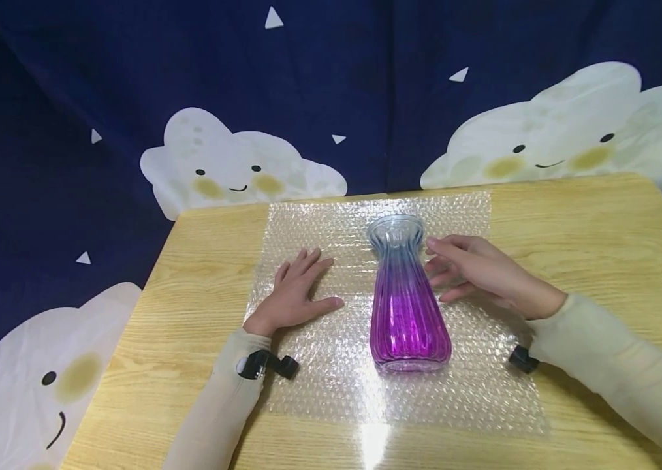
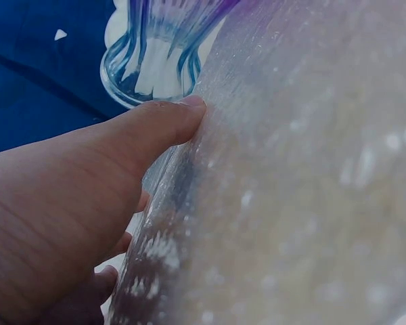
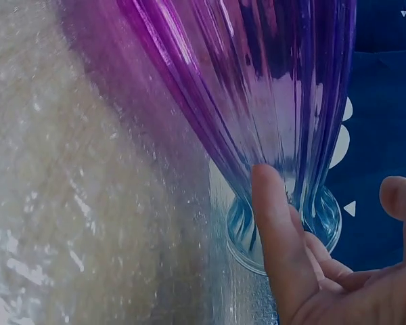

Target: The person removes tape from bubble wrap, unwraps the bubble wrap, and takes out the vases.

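A ribbed glass vase [image 1: 407, 307], purple at the base and fading to clear blue at its flared mouth, lies on a sheet of bubble wrap [image 1: 319, 372] with its mouth away from me. My left hand [image 1: 292, 294] rests on the wrap to the left of the vase, fingers spread and thumb towards it. To the right, my right hand [image 1: 484, 271] is beside the vase's neck with its fingers loosely extended. In the right wrist view its fingers overlap the neck of the vase [image 3: 271, 115]; whether they touch the glass I cannot tell.
The bubble wrap lies flat on a light wooden table [image 1: 184, 313]. Behind the table hangs a dark blue curtain [image 1: 366, 78] with smiling white clouds and small triangles. A black wrist camera [image 1: 286, 367] is strapped on the left sleeve, another [image 1: 521, 359] on the right.
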{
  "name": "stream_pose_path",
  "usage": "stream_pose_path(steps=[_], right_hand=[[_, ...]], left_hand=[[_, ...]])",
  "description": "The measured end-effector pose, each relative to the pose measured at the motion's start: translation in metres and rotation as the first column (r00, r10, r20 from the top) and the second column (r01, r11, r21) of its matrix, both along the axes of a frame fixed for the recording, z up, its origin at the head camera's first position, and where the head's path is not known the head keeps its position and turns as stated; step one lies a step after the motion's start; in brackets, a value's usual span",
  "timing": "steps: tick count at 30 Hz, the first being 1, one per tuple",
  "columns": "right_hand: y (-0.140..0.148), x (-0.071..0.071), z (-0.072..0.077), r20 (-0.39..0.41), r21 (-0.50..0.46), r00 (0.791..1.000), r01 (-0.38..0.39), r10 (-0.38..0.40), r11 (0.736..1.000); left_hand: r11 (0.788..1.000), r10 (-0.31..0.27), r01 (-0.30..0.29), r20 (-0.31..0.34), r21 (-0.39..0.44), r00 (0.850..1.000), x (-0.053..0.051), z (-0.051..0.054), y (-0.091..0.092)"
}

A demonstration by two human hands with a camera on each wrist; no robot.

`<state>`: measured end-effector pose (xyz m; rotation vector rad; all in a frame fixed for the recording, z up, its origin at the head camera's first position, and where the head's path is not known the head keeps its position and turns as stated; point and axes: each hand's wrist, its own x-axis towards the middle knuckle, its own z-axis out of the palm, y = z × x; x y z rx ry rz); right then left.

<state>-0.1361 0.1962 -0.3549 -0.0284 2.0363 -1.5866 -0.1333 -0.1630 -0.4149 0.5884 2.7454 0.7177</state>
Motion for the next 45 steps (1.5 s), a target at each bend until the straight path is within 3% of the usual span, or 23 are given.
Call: stream_pose_path(steps=[23,36,45], right_hand=[[-0.011,-0.006,-0.009,0.119,-0.066,0.992,-0.024,0.031,0.998],[-0.014,-0.010,-0.015,0.156,-0.090,0.988,-0.006,0.020,0.996],[-0.017,-0.010,-0.020,0.167,-0.159,0.985,-0.012,0.039,0.987]], left_hand=[[1.000,0.000,0.000,0.008,-0.017,1.000,-0.001,-0.003,0.000],[1.000,-0.002,0.002,0.003,-0.018,1.000,-0.001,-0.002,0.000],[1.000,-0.002,0.002,0.006,-0.012,1.000,0.000,0.000,0.000]])
